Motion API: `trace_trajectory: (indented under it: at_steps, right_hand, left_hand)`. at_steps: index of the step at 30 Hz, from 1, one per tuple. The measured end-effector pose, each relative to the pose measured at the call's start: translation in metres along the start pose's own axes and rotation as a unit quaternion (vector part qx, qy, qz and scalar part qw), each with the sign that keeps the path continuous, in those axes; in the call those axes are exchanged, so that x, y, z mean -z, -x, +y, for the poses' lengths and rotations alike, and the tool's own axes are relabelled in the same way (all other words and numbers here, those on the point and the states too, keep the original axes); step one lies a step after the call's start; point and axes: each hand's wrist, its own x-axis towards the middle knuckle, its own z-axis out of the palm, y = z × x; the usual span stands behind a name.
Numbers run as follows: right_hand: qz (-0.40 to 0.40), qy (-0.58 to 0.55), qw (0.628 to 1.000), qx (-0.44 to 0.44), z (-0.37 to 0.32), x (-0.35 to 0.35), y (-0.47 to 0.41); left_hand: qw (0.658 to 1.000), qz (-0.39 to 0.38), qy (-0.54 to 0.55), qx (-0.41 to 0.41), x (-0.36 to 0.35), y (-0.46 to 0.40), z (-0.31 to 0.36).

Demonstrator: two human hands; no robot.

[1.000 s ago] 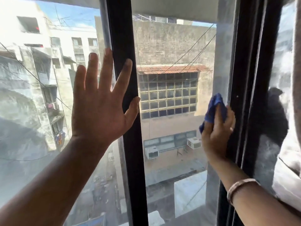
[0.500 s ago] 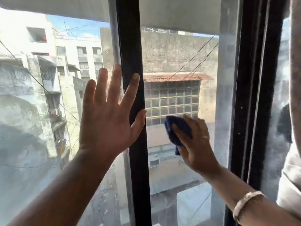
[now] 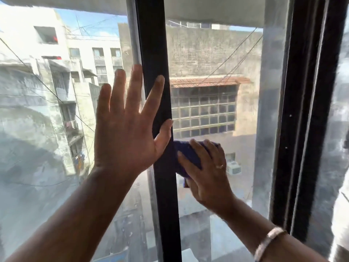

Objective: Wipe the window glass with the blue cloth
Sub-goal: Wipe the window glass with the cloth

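The right hand (image 3: 206, 172) is pressed against the clear window glass pane (image 3: 217, 59) with a crumpled dark blue cloth (image 3: 186, 155) bunched under the fingers; the fingers are curled over the cloth and grasp it. The cloth sits low on the middle pane, touching the right edge of the black vertical metal frame bar (image 3: 155, 53), and part of it is hidden behind the hand. A thin ring (image 3: 219, 166) is seen on 1 finger, and a pale metal bracelet (image 3: 268, 242) is worn on the right wrist.

The left hand (image 3: 128, 127) is laid flat and holds nothing, all 5 fingers spread and straight. Its palm and 3 fingers lie on the left glass pane (image 3: 37, 148), the index finger lies up the frame bar, and the thumb is hooked across the bar's front. The thumb tip is just above the cloth; contact between them cannot be told.

The left pane is smeared and hazy. A 2nd black frame post (image 3: 302, 110) is seen at the right, well apart from both hands. Through the glass, weathered concrete buildings (image 3: 207, 53), a tiled awning (image 3: 209, 82) and overhead wires (image 3: 236, 53) are visible.
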Motion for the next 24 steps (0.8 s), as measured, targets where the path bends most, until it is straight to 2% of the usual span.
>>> trace_trajectory:
  at_steps: [2, 5, 7, 9, 10, 11, 14, 16, 18, 20, 22, 24]
  right_hand:
    - [0.001, 0.005, 1.0, -0.031, 0.044, 0.007, 0.012]
    - [0.049, -0.019, 0.972, -0.229, 0.108, 0.023, 0.002]
    - [0.089, -0.023, 0.941, -0.327, 0.123, 0.03, -0.009]
    - [0.126, -0.026, 0.916, -0.381, 0.111, 0.026, -0.021]
    - [0.137, -0.034, 0.912, -0.386, 0.096, 0.022, -0.026]
    - [0.132, -0.042, 0.923, -0.36, 0.076, 0.016, -0.027]
    - [0.03, -0.052, 0.989, -0.135, 0.01, 0.002, -0.008]
    - [-0.047, -0.056, 0.996, -0.051, -0.008, 0.005, 0.009]
    - [-0.094, -0.113, 0.987, -0.058, -0.008, 0.014, 0.016]
    - [-0.125, -0.24, 0.958, -0.099, -0.003, 0.029, 0.014]
    - [-0.119, -0.367, 0.911, -0.143, 0.001, 0.042, 0.008]
    - [-0.11, -0.387, 0.897, -0.183, 0.002, 0.053, 0.001]
  left_hand:
    - [1.0, 0.002, 0.0, -0.001, 0.0, 0.002, 0.0]
    - [1.0, 0.009, 0.0, -0.001, -0.001, 0.003, 0.001]
    - [1.0, 0.011, 0.0, -0.002, -0.002, 0.004, 0.001]
    - [1.0, 0.016, 0.002, -0.003, -0.003, 0.003, 0.001]
    - [1.0, 0.019, 0.004, -0.003, -0.004, 0.004, 0.001]
    - [1.0, 0.022, 0.006, -0.003, -0.005, 0.004, 0.001]
    - [1.0, 0.028, 0.006, -0.002, -0.007, 0.003, 0.0]
    - [1.0, 0.023, 0.011, -0.001, -0.007, 0.002, -0.001]
    - [1.0, 0.022, 0.008, 0.001, -0.008, 0.002, 0.0]
    - [1.0, 0.022, 0.007, 0.002, -0.006, 0.004, 0.002]
    - [1.0, 0.019, 0.014, 0.001, -0.004, 0.004, 0.003]
    - [1.0, 0.018, 0.021, -0.001, -0.002, 0.004, 0.002]
